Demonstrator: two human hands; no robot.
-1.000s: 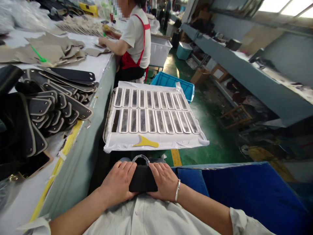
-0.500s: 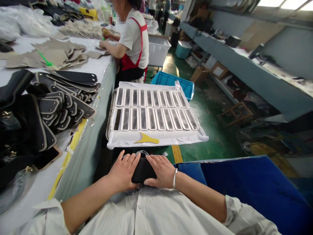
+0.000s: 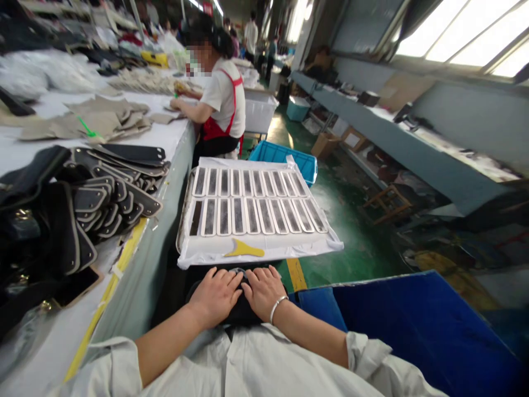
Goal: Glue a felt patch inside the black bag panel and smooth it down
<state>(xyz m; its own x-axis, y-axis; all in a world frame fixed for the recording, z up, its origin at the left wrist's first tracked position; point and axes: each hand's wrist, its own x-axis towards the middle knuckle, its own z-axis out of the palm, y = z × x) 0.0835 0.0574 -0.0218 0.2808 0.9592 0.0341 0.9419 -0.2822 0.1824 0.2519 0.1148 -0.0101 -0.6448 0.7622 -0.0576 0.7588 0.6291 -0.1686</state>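
My left hand [image 3: 215, 298] lies palm down on a black object [image 3: 243, 313] at my waist, its fingers pointing forward. Beside it rests my right hand [image 3: 263, 291], with a silver bracelet on the wrist; the thumbs nearly meet. Both hands largely cover the black object, so its shape is hard to make out. Just beyond the hands stands a white-covered board [image 3: 285, 249] with two rows of dark strips [image 3: 237, 216] edged in white. A yellow Y-shaped piece [image 3: 246, 248] lies on its near edge.
On the left table [image 3: 136, 286] are stacked black straps [image 3: 88, 199] and beige pieces [image 3: 111, 113]. A person [image 3: 225, 105] in a red apron sits beyond. A blue crate [image 3: 306, 165] stands behind the board; a dark blue surface [image 3: 413, 325] is at the right.
The view has tilted up. My hands have come closer together over the black object and now cover more of it.
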